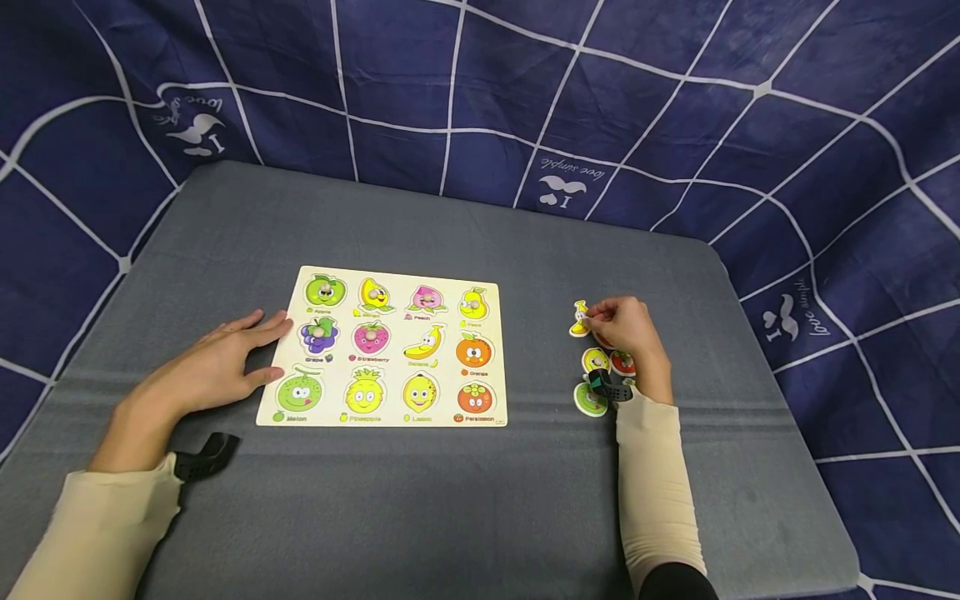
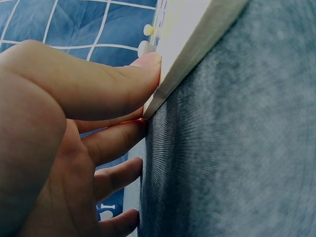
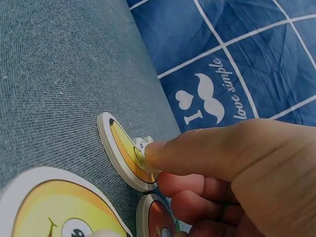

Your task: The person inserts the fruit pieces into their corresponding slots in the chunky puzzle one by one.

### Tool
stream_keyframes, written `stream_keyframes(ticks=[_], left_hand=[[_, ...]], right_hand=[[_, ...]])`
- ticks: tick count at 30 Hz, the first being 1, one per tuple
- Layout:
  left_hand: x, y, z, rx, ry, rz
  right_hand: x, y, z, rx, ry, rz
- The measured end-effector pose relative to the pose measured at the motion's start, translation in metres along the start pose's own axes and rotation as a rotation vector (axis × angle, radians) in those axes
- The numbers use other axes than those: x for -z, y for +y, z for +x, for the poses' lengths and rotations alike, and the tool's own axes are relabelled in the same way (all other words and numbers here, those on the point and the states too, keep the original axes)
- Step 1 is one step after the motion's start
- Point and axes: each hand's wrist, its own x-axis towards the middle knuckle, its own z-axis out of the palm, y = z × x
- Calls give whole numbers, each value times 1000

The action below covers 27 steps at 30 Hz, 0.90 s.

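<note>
My right hand (image 1: 626, 325) pinches a yellow banana puzzle piece (image 1: 578, 319) between thumb and index finger, right of the board. In the right wrist view the thumb lies over the knob of the banana piece (image 3: 118, 148), which tilts beside other pieces. My left hand (image 1: 217, 367) rests with fingers spread at the left edge of a wooden fruit puzzle board (image 1: 447, 400). Thumb and index fingertip touch that edge in the left wrist view. Knobbed pieces such as the apple (image 1: 326, 291) and strawberry (image 1: 371, 337) sit in the board; the banana slot (image 1: 424, 343) shows a printed banana.
Below the right hand lie loose pieces: a yellow one (image 1: 596, 360), a red one (image 1: 622, 362) and a green one (image 1: 590, 400), partly covered by the wrist strap (image 1: 609, 387). A grey cloth (image 1: 420, 508) covers the table. Blue checked curtains (image 1: 405, 75) hang around it.
</note>
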Motion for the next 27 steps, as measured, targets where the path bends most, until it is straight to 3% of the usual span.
stream_keyframes(ticks=[11,27], left_hand=[[0,0,0,-3,-2,2],[0,0,0,-7,3,7]], right_hand=[[1,-1,1,-18,-49,-16],[-2,-2,3,-23,-53,-25]])
